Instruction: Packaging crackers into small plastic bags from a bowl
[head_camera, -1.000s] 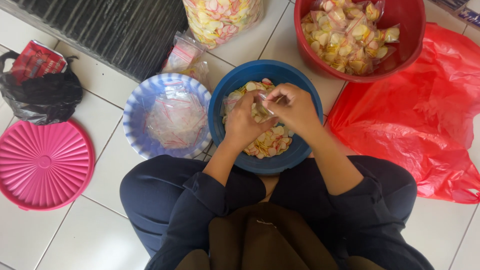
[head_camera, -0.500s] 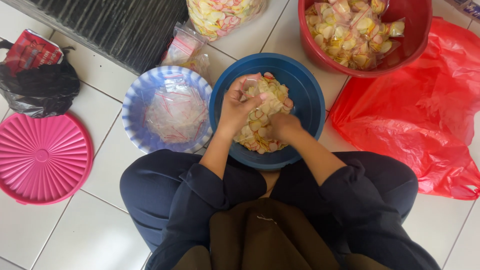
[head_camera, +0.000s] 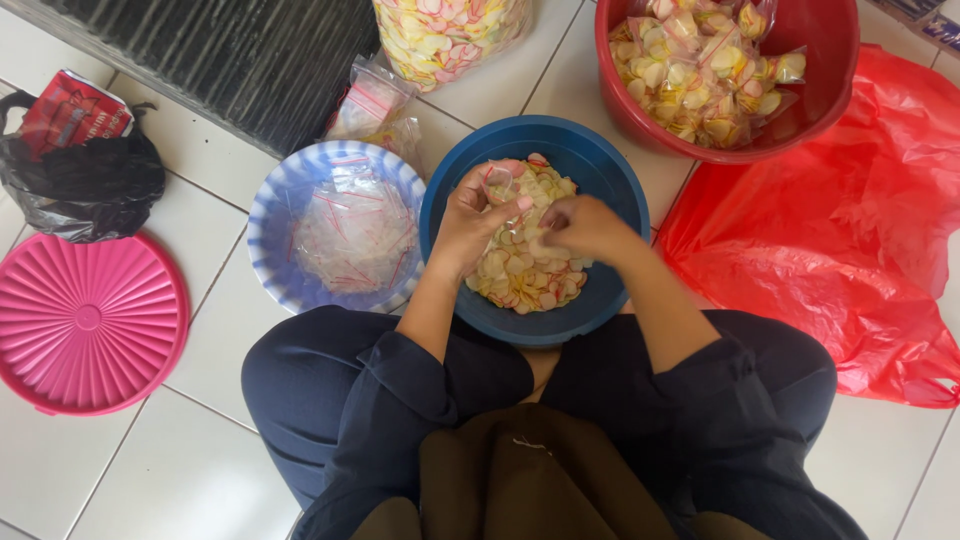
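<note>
Chips (head_camera: 525, 270), pink and yellow, lie loose in the blue bowl (head_camera: 600, 165) between the person's knees. Red tub (head_camera: 830, 70) behind holds many filled small bags, so approx. a good part looks packed; bowl is abt half full. Striped bowl (head_camera: 270, 215) has empty bags w/ red strips. Left hand (head_camera: 475, 220) pinches one clear bag (head_camera: 497, 180); right hand (head_camera: 580, 225) fingers are bunched, on chips I think.

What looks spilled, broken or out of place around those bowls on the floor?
Nothing stands out. The chips stay inside the blue bowl, none lie on the tiles, and the red tub and striped bowl sit upright and whole.
</note>
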